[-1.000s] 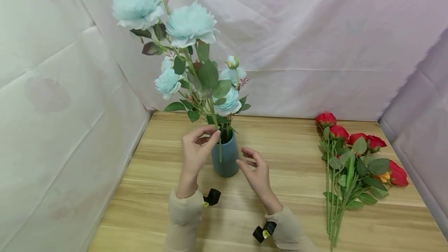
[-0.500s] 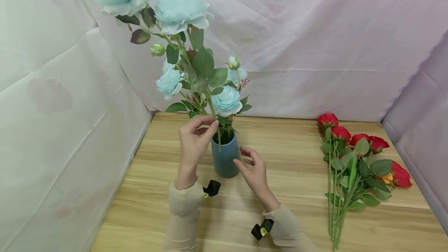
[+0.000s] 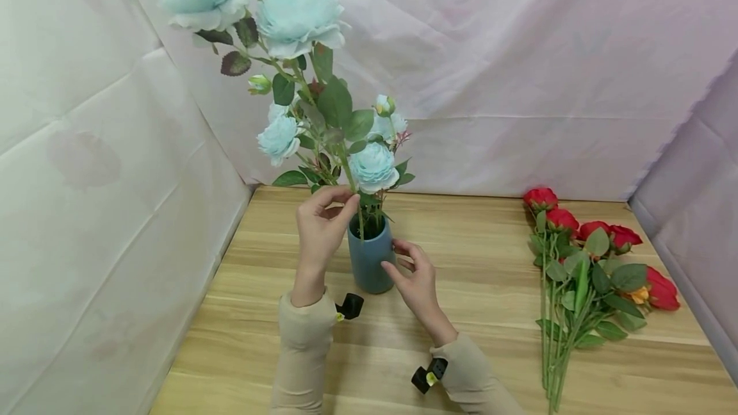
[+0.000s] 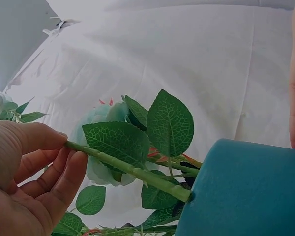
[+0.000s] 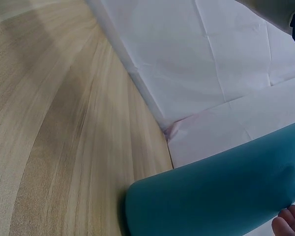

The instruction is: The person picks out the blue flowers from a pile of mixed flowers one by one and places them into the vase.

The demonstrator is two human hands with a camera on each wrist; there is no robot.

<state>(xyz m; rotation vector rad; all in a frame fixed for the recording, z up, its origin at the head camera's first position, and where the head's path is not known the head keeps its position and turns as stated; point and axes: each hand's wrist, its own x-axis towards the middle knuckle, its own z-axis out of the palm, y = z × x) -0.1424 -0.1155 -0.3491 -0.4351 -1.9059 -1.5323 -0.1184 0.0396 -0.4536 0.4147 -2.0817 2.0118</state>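
My left hand (image 3: pixel 323 226) pinches the green stem (image 4: pixel 130 169) of a tall light-blue artificial peony (image 3: pixel 300 18) between thumb and fingers. Its large blooms lean up to the left, and the stem's lower end lies right at the rim of the blue vase (image 3: pixel 371 268). Other light-blue peonies (image 3: pixel 373 167) stand in that vase, their lower stems hidden inside. My right hand (image 3: pixel 416 277) is at the vase's right side, fingers loosely extended. In the right wrist view, the fingertips (image 5: pixel 287 222) are right by the vase wall, holding nothing.
Several red roses (image 3: pixel 590 229) with green stems lie in a bunch on the right of the wooden table (image 3: pixel 473 325). White cloth (image 3: pixel 490 69) hangs behind the table and along both sides. A small black camera is on each wrist.
My left hand has raised the peony, so its stem end has gone from in front of the vase up to the rim. My right hand has come in closer to the vase.
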